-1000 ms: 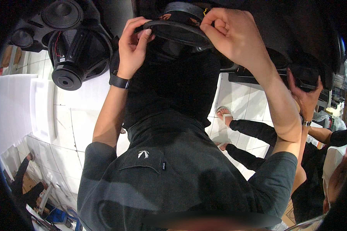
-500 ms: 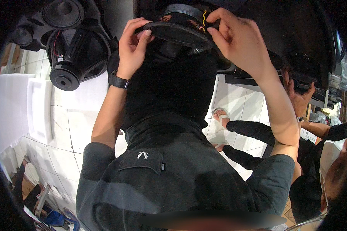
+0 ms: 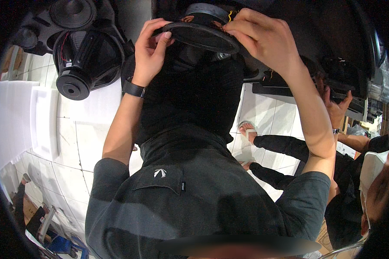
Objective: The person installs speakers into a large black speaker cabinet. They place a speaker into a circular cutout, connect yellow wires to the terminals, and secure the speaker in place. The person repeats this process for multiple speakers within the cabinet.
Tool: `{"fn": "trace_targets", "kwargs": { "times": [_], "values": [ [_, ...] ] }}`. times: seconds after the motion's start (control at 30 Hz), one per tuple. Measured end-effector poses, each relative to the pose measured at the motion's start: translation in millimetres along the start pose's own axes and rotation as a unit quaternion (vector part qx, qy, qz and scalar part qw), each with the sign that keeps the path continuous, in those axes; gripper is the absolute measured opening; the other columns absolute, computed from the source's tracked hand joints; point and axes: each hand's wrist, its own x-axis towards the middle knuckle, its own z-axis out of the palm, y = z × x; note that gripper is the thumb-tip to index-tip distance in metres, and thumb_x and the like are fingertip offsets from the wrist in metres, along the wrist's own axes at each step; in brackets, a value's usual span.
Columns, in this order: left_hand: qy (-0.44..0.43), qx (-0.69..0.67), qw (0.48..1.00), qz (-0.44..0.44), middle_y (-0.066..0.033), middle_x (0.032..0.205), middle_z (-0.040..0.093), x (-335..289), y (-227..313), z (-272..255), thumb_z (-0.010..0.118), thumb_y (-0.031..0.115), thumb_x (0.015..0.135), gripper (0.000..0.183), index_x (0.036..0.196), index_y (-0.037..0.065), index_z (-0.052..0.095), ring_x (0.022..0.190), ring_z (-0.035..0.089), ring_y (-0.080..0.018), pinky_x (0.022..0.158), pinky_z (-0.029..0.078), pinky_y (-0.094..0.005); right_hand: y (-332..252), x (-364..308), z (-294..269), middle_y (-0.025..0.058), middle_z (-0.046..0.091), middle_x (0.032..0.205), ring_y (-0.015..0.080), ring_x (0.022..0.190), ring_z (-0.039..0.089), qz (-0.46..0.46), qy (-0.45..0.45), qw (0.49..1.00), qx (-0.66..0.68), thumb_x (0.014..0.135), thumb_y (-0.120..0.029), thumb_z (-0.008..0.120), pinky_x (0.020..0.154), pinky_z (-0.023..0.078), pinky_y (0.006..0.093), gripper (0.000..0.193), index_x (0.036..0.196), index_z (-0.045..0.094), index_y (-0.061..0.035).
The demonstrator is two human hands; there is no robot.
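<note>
A round black speaker driver (image 3: 199,38) is tilted in front of me, its wide rim toward me and its grey magnet (image 3: 207,9) up. My left hand (image 3: 153,45) is closed on the left side of the rim, thumb on the near face. At the driver's right side a thin yellow wire (image 3: 231,16) sticks up beside the fingers of my right hand (image 3: 263,39). That hand is pinched closed where the wire runs down to the frame; its fingertips partly hide the wire's lower part.
A large black speaker driver (image 3: 88,64) lies magnet-up at the left, next to a black panel with round speakers (image 3: 72,12). White foam blocks (image 3: 45,123) stand on the tiled floor (image 3: 69,172). At the right, a co-worker's hand (image 3: 336,108) touches black equipment (image 3: 341,86).
My right hand has moved slightly left and closed its thumb and finger together by the yellow wire; more of the wire was visible before. My left hand keeps its hold on the rim.
</note>
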Motion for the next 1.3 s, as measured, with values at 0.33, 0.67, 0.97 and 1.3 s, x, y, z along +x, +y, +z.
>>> {"fn": "trace_targets", "kwargs": {
  "times": [0.33, 0.67, 0.97, 1.3],
  "values": [
    [-0.007, 0.017, 1.0, 0.008, -0.0074, 0.133, 0.051, 0.0, 0.9, 0.4, 0.058, -0.002, 0.1, 0.027, 0.127, 0.002, 0.058, 0.113, 0.065, -0.0179, 0.093, 0.06, -0.0292, -14.2, 3.0, -4.1, 0.0056, 0.066, 0.078, 0.0084, 0.053, 0.05, 0.182, -0.051, 0.975, 0.116, 0.088, -0.007, 0.072, 0.051, 0.041, 0.0254, 0.008, 0.092, 0.07, -0.0012],
    [-0.006, -0.009, 1.0, 0.008, -0.0074, 0.133, 0.051, 0.3, 0.1, 0.4, 0.058, -0.002, 0.1, 0.027, 0.127, 0.002, 0.059, 0.114, 0.065, -0.018, 0.093, 0.06, -0.0284, -12.0, 0.5, 3.8, -0.0012, 0.056, 0.066, 0.0053, 0.056, 0.05, 0.457, -0.123, 0.79, 0.389, 0.096, -0.024, 0.061, 0.051, 0.036, 0.0236, 0.026, 0.098, 0.069, 0.001],
    [-0.006, 0.004, 1.0, 0.007, -0.0078, 0.134, 0.051, 1.2, 0.8, 1.0, 0.058, -0.002, 0.1, 0.027, 0.127, 0.001, 0.059, 0.114, 0.065, -0.0184, 0.094, 0.059, -0.0282, -22.6, -1.8, -6.7, 0.0022, 0.055, 0.068, 0.0107, 0.052, 0.049, 0.174, -0.025, 0.984, 0.04, 0.089, -0.006, 0.073, 0.05, 0.04, 0.0251, 0.019, 0.107, 0.068, -0.0067],
    [0.006, 0.018, 1.0, -0.006, -0.0084, 0.134, 0.051, 0.7, 0.8, 0.1, 0.06, -0.002, 0.099, 0.025, 0.124, 0.0, 0.059, 0.113, 0.064, -0.0183, 0.093, 0.06, -0.0294, -18.1, 3.7, -4.7, 0.0049, 0.067, 0.086, 0.0113, 0.052, 0.054, 0.136, -0.007, 0.982, 0.127, 0.087, -0.008, 0.075, 0.048, 0.041, 0.0252, 0.014, 0.1, 0.072, -0.0061]
  ]
}}
